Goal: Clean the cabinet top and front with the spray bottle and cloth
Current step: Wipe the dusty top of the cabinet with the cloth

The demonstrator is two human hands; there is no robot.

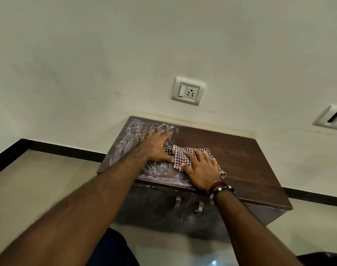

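Fingers of the right hand lie straight and a little spread, pressing flat on the cloth, which is a checked rag bunched on the cabinet top near its front edge. The left hand is also flat with its fingers straight and close together, resting bare on the wood just to the left of the cloth; its thumb touches the cloth edge. The relation that matters for the coming move is this: the white, streaky film covers the left part of the top, and it lies to the left of the cloth and beyond it, under and around the left hand, while the wood to the right of the cloth looks dark and already clean. So, in my judgement, the cloth must travel leftward and toward the wall, along the long axis of the top, and the right hand is the one that can carry it, because it is on the cloth. The left hand stands in this path and probably needs to lift away first. The cabinet front, with two handles, looks dull and dusty, and I judge it not yet wiped. No spray bottle is visible.
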